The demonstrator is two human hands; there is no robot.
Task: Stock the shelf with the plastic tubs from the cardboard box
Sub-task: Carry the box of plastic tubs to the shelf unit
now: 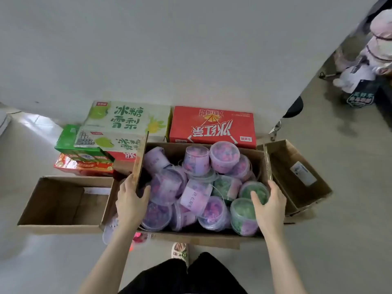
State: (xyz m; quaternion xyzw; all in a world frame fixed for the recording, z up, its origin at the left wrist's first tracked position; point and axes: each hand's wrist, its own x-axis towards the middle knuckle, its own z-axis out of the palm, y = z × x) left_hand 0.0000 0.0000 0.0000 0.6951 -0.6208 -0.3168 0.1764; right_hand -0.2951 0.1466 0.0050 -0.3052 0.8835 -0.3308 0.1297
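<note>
Tubs (196,160) sit between left hand (132,200) and right hand (268,205), apparently gripping flaps (141,158).

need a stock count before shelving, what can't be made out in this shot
Shelf: not in the head view, beyond the frame.
Lower tubs in the cardboard box: head view, buried under the top plastic tubs, so no full count.
Label on the lilac tub: head view, print too blurred to read.
Contents of the green tub: head view, blurred, partly behind the thumb of the right hand.
</note>
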